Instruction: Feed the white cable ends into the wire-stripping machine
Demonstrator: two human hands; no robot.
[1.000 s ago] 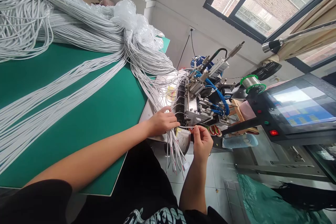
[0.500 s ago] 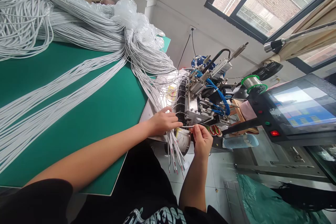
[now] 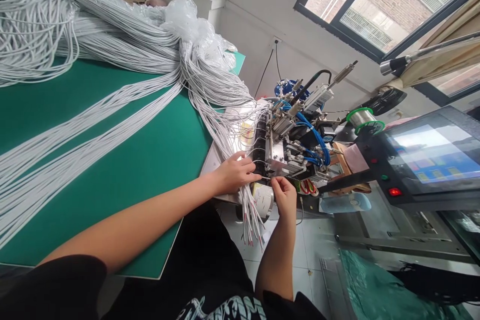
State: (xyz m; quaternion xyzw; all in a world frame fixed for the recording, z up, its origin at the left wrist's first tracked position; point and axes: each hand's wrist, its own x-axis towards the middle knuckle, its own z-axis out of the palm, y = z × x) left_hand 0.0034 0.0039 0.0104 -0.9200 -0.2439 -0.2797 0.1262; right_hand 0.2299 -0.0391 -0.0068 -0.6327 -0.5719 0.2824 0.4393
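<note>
One white cable [image 3: 265, 178] stretches between my two hands at the front of a machine [image 3: 279, 147] with metal clamps and blue air hoses. My left hand [image 3: 237, 174] is closed on white cables, its fingertips at the near part of that single cable. Below it a bundle of cable ends [image 3: 250, 215] with reddish tips hangs down. My right hand [image 3: 284, 192] pinches the far end of the single cable close against the machine's lower edge; the tip is hidden by the fingers. Several other cables run into the black slots [image 3: 259, 145].
A green table [image 3: 157, 160] on the left carries large bundles of white cable [image 3: 123, 40] and clear plastic bags [image 3: 182, 17]. To the right stand a screen panel [image 3: 435, 155], a wire spool [image 3: 363, 119] and a blue bottle [image 3: 345, 203]. A round container [image 3: 263, 200] sits below the machine.
My right hand has moved slightly left and up, nearer to my left hand and the machine, so less of the cable shows between them. The left hand stays almost in place.
</note>
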